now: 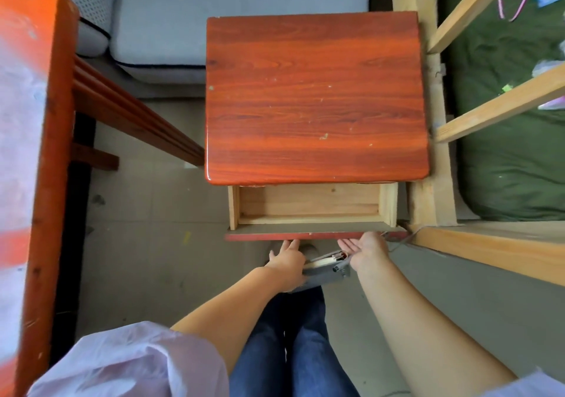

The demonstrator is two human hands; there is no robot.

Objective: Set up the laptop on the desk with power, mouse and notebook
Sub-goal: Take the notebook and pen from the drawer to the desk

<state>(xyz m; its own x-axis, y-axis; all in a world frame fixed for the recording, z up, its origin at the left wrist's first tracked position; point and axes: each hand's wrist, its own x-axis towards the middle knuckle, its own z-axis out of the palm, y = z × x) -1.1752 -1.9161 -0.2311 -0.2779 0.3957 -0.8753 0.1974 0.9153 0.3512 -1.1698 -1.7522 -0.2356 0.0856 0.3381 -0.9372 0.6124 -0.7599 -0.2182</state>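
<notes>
A small red wooden desk [315,91] stands in front of me with its top bare. Its drawer [308,204] is pulled out and looks empty. Just below the drawer's red front, a grey laptop [325,276] is held between my two hands. A cream notebook [318,262] and some small dark and white parts lie on top of it. My left hand [287,259] grips the stack's left side and my right hand [365,253] presses its right side. The fingers of both hands stretch towards the drawer front. A thin grey cable [400,242] trails off to the right.
A larger red table [46,121] covered with plastic stands on the left. A grey cushioned seat [183,29] lies behind the desk. On the right is a pale wooden bed frame [428,201] with green bedding [513,152]. My legs in jeans stand on the tiled floor [146,213].
</notes>
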